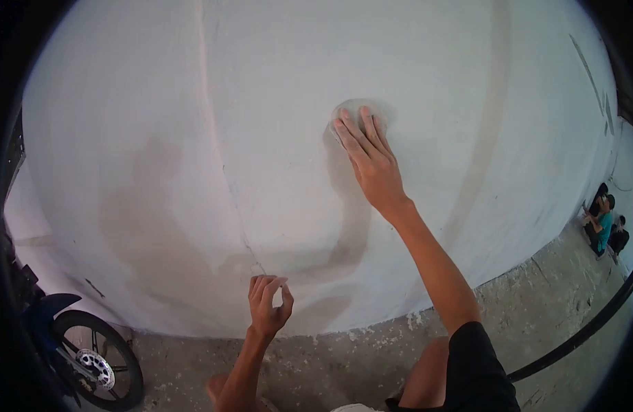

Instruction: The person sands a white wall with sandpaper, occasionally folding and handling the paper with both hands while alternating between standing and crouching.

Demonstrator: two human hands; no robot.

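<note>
My right hand [373, 161] is pressed on a round, pale, dusty disc [351, 110], which lies flat against the white wall [282, 89]. The fingers reach over the disc's face, with a gap between some of them. Lower down and to the left, my left hand [268, 302] is near the wall's lower part, fingers curled and the thumb bent toward the index fingertip. No object shows in it. A thin crack [234, 199] runs down the wall to just above this hand.
A motorbike wheel [97, 360] stands at the lower left. Several people [601, 223] crouch by the wall at the far right. A thick black cable or hose [584, 333] curves across the lower right, over the rough concrete floor [529, 295].
</note>
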